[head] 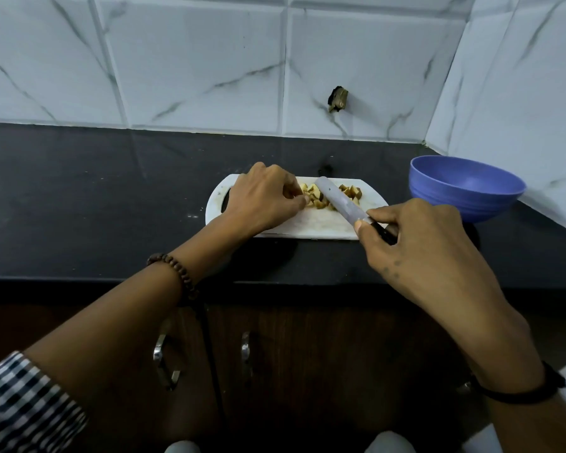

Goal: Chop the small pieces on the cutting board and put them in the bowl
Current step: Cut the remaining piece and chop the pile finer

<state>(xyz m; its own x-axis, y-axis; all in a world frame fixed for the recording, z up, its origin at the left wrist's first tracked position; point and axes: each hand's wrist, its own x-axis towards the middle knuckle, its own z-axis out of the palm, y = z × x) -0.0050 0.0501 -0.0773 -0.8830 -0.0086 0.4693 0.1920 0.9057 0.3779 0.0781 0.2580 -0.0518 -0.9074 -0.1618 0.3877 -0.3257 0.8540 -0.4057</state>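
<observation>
Right grip (415, 237) curls around the knife (337, 201); left grip (262, 197) pinches pieces (311, 195) just beside the blade, so a slip could cut it.

Counter (111, 197) — cutting board (307, 223) at centre, pieces (317, 196) on it; bowl (464, 191) to its right, wall (209, 60) behind.

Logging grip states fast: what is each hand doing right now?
Left hand: fingers curled, pinching chopped pieces on the cutting board.
Right hand: closed round the knife handle.
</observation>
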